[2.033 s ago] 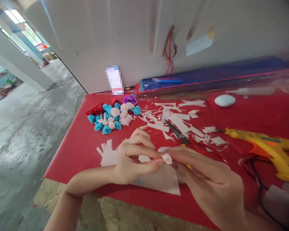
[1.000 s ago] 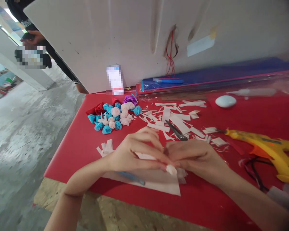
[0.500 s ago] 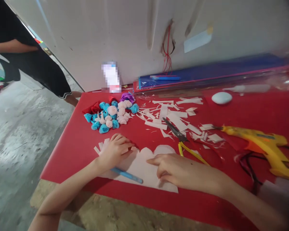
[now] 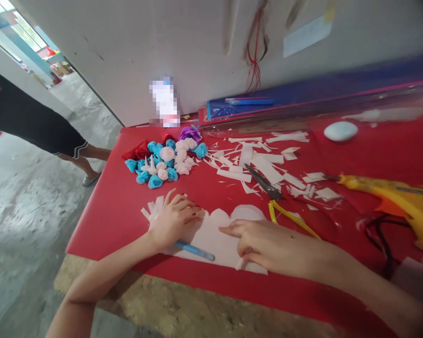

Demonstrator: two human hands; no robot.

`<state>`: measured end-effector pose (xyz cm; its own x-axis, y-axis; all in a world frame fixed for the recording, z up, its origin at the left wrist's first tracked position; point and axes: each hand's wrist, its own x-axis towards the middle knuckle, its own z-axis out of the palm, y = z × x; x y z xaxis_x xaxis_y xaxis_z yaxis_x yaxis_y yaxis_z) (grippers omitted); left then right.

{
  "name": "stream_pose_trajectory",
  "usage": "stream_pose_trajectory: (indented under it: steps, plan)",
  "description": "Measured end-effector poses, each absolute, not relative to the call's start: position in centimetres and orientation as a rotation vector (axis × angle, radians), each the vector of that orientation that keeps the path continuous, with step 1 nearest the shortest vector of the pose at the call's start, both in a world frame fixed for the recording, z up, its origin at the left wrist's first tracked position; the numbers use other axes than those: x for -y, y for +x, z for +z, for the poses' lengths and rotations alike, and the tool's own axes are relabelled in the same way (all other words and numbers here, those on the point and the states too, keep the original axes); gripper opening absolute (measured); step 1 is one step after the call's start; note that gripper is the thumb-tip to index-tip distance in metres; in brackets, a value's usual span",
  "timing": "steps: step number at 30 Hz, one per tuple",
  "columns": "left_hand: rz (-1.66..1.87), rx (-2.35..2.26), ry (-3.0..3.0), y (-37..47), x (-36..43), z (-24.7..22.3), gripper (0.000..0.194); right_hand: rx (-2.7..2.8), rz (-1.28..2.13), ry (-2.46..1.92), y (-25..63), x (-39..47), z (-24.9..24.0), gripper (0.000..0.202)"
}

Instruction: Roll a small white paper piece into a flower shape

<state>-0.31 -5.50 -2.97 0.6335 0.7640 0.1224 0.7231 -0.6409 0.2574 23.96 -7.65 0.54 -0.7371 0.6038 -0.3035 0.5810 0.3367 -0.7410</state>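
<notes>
Two hands press flat on one white paper sheet (image 4: 215, 237) with a scalloped far edge, which lies near the front edge of the red worktop (image 4: 120, 206); the left hand (image 4: 174, 219) rests palm down on the sheet's left end, fingers loosely curled and gripping nothing, while the right hand (image 4: 268, 246) lies on the sheet's right part with its forefinger stretched leftward across the paper, the other fingers bent, nothing clasped in it; a blue pen (image 4: 195, 251) lies on the sheet just below the left hand's heel, its tip toward the right hand; a few white paper strips (image 4: 153, 209) fan out just left of the left hand's fingers; beyond the right hand's knuckles lie scissors (image 4: 273, 199) with yellow handles, blades pointing away and to the left; farther out from both hands, white paper scraps (image 4: 264, 162) are scattered over the worktop; beyond the left hand, well apart from it, sits a heap of small paper flowers (image 4: 164, 159) in blue, white, red and purple; to the right of the right hand, past the scissors, a yellow glue gun (image 4: 395, 199) lies on its side with a dark cable (image 4: 380, 239) looping near it; a white oval object (image 4: 340, 131) lies far beyond the right hand; long blue and red packs (image 4: 303, 101) lean at the wall (image 4: 162, 42) behind; far left of the left hand, another person's legs (image 4: 66, 145) stand on the concrete floor (image 4: 28, 206).
</notes>
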Motion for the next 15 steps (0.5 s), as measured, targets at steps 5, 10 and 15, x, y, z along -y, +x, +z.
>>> stream_pose_trajectory:
  steps: [5, 10, 15]
  plan:
    - [0.422, -1.218, 2.667, -0.4, 5.8, -3.1, 0.014, 2.502, 1.397, -1.143, 24.0, 7.7, 0.4, 0.027]
    - [0.363, -1.348, 2.445, 0.3, 5.6, -2.9, 0.008, 2.625, 1.379, -1.152, 23.8, 7.5, 0.5, 0.027]
    - [0.375, -1.429, 2.232, 1.2, 5.2, -2.4, 0.013, 2.645, 1.365, -1.124, 23.7, 7.5, -0.1, 0.028]
